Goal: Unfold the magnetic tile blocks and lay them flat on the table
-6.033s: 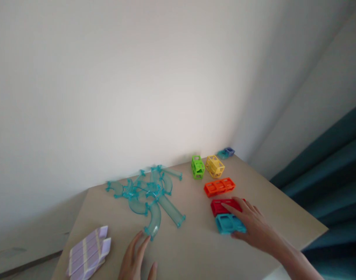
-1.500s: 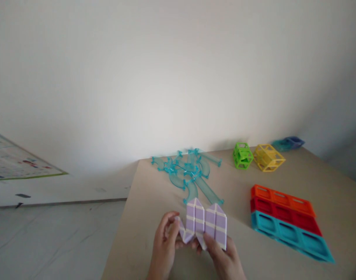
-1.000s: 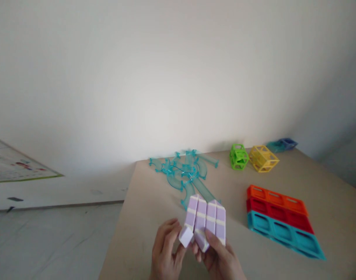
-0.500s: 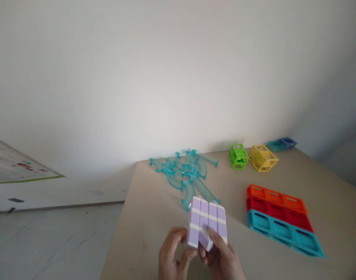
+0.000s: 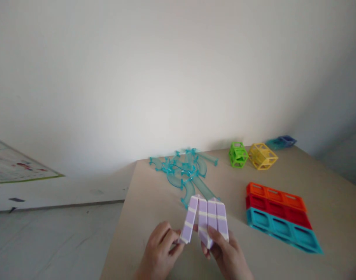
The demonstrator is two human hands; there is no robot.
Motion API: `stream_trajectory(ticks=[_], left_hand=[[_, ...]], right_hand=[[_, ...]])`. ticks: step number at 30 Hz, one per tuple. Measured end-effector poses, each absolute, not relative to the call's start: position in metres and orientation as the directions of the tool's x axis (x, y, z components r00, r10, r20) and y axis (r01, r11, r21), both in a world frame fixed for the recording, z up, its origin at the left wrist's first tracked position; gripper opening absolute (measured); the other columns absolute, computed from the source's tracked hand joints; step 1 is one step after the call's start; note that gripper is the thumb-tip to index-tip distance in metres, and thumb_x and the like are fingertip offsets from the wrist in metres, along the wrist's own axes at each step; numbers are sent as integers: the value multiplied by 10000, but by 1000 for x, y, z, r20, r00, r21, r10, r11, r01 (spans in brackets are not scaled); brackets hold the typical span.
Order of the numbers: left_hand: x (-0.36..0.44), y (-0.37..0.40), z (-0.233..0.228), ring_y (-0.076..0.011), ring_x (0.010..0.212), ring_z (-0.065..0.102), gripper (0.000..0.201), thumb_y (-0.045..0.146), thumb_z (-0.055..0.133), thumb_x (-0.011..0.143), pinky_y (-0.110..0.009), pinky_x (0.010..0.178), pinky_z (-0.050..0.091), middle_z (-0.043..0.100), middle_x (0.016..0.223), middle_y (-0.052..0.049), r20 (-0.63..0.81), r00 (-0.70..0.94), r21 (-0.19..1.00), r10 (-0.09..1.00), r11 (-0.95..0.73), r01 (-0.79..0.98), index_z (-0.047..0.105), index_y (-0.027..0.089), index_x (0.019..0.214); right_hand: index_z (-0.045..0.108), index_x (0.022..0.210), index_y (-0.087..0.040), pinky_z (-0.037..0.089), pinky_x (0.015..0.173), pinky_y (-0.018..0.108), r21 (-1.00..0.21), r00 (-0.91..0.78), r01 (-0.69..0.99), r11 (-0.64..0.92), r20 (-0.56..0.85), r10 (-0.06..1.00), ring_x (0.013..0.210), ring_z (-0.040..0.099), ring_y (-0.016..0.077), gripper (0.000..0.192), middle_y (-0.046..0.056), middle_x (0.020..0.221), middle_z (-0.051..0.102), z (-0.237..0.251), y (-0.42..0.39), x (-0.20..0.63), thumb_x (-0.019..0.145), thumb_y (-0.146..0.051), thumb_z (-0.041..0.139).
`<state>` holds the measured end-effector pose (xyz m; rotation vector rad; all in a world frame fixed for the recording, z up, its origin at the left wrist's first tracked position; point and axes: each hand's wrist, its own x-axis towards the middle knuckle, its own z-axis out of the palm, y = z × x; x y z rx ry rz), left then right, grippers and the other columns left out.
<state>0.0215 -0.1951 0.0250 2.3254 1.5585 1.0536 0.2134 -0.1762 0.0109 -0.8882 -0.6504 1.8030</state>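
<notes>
Several purple bars with white bands [image 5: 212, 217] stand side by side above the table's near part. My right hand [image 5: 226, 249] grips three of them from below, thumb across their front. My left hand [image 5: 163, 245] pinches the lower end of the leftmost purple bar [image 5: 190, 219] between thumb and fingers. That bar leans away from the others, with a gap at the bottom, while its top end sits close to them. Whether the tops touch, I cannot tell. Behind the bars lie translucent teal track pieces [image 5: 175, 181].
On the table [image 5: 131, 217] to the right lies a panel of orange, red and light-blue rows [image 5: 283, 223]. A green frame cube [image 5: 238, 154], a yellow frame block [image 5: 262, 156] and a dark blue piece [image 5: 288, 140] stand near the wall [image 5: 166, 77].
My left hand has closed on the leftmost bar's lower end and swung it left, widening a gap. My right hand still holds the other bars in nearly the same place.
</notes>
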Motion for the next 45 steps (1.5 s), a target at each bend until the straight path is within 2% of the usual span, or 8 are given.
stream_trajectory(ticks=[2,5,10,19,29,35,39,45], left_hand=[[28,-197,22,-116,620,540,149,60,569,791,-185,576,431,510,660,-8,510,152,517,846,-444,732,575,185,709],[45,-201,22,-148,664,586,18,203,592,801,-219,604,466,599,739,-49,396,74,771,915,-375,515,589,190,790],[63,-205,32,-205,684,648,398,460,483,873,-271,643,517,692,782,-94,100,78,986,992,-110,128,624,155,1086],[64,-217,-3,-196,848,660,430,197,593,856,-255,743,543,694,958,-117,483,-143,773,864,-345,532,577,204,1285],[75,-218,-10,-193,795,685,356,337,652,825,-232,649,558,710,944,-90,340,-369,916,865,-217,337,682,179,1143],[49,-211,-4,-183,869,671,405,110,651,810,-241,726,547,683,964,-95,662,-230,594,713,-312,741,626,171,1210],[41,-208,-5,-203,879,656,341,101,695,773,-341,837,525,687,935,-92,760,-144,401,633,-284,871,652,164,1106],[40,-203,-6,-210,791,660,131,157,684,779,-386,809,529,690,823,-69,720,-174,383,671,-176,907,623,174,894]], right_hand=[[685,790,-130,452,523,249,-760,-245,-541,-361,-268,932,571,547,145,265,41,672,624,11,-176,213,825,-393,674],[668,733,-132,456,519,252,-737,-268,-566,-369,-259,928,555,554,147,273,31,634,613,12,-176,212,825,-389,676],[680,740,-122,444,499,237,-728,-304,-555,-401,-271,913,533,547,136,274,30,612,611,15,-176,214,825,-383,680],[687,746,-142,458,520,236,-615,-169,-711,-342,-323,931,560,533,133,243,23,632,614,3,-186,199,798,-378,708],[692,762,-133,473,508,242,-586,-72,-738,-334,-423,903,558,532,135,245,12,657,626,8,-189,193,725,-362,770],[734,883,-127,452,508,235,-670,-72,-667,-326,-378,923,569,519,126,298,67,831,690,8,-194,195,764,-400,735],[751,906,-117,446,521,246,-738,-58,-588,-331,-370,927,575,527,144,376,77,749,683,12,-198,196,752,-460,731],[751,926,-105,469,587,286,-903,-50,-318,-288,-287,957,577,559,181,508,73,619,651,20,-201,199,762,-578,666]])
